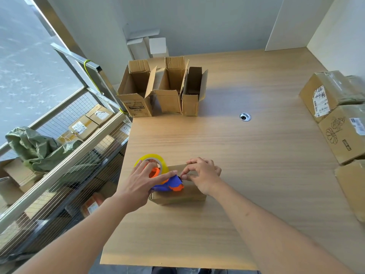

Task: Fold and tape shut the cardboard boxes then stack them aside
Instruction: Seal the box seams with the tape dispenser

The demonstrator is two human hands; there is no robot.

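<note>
Taping small box [177,194] near table's [246,175] front-left.
Left hand [140,186] grips blue-orange tape dispenser [167,183] on box top; right hand [203,177] curled, pinching at tape end. Three open boxes [164,91] far-left, taped boxes [335,115] right.

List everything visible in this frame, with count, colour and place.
small cardboard box: one, brown, near table edge, under both hands
tape dispenser: one, blue and orange, yellow-edged roll, on that box
open cardboard boxes: three, brown, far left of table
taped cardboard boxes: several, brown, stacked at right table edge
table: one, light wood
cable grommet: one, silver, in the table
wire shelving: one, holding parcels, left of table
green sack: one, on the shelving
left hand: on the dispenser
right hand: pinching at the box top
</note>
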